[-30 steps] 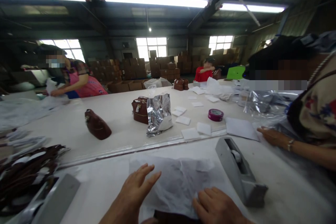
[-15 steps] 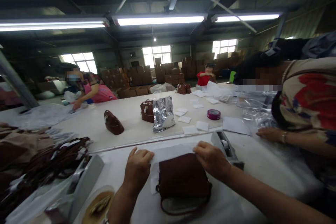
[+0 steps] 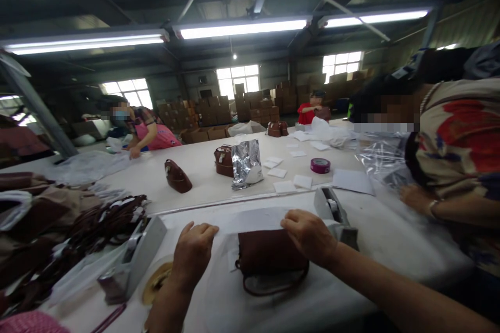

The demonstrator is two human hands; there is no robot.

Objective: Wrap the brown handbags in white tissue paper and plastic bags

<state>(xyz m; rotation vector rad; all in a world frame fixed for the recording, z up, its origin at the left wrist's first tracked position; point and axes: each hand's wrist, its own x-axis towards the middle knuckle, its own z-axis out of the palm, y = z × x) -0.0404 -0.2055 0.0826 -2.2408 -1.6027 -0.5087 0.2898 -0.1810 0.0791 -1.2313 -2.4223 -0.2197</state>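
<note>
A dark brown bag lies on white sheet material near the table's front, its strap looping toward me. Behind its top edge stretches a white sheet. My left hand is closed at the sheet's left end, left of the bag. At the bag's upper right, my right hand is pinched on the sheet's edge, partly over the bag. The fingertips of both hands are partly hidden.
Tape dispensers stand on both sides. Beyond are purple tape, a silver pouch, brown bags and white cards. Brown straps pile at left. A person works close at right.
The view has shifted slightly. The bag now shows a shorter, more foreshortened face, and both hands have moved a little left in the picture, still at the sheet.
</note>
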